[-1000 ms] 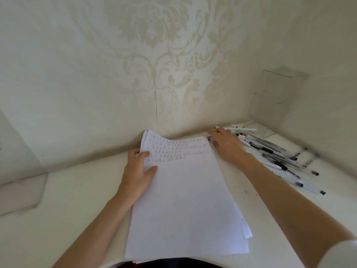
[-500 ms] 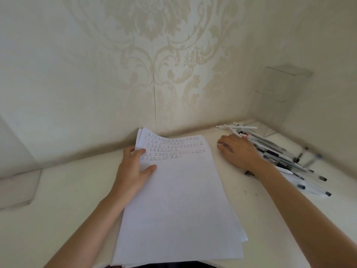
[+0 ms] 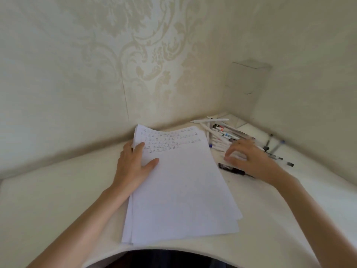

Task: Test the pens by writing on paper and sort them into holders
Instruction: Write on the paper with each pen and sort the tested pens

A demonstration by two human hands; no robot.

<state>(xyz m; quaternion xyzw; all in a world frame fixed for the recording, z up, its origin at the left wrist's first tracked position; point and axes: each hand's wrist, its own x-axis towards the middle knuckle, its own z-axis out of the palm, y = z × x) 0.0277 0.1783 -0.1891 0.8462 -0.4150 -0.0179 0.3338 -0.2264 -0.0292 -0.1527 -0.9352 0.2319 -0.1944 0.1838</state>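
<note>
Head view: paper (image 3: 179, 190) carries handwritten rows (image 3: 170, 140), apparently repeated characters.

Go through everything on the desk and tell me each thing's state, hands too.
Paper stack: flat on the desk, writing on top rows only.
Left hand: flat, pressing the stack's left edge.
Right hand: fingers curled over the pens; grip unclear.
Pens: loose heap, lying down.
Black pen: lying alone beside the stack.
Holder: upright, no pens visible inside.

White paper (image 3: 179, 190), damask cream wallpaper (image 3: 146, 55)
</note>
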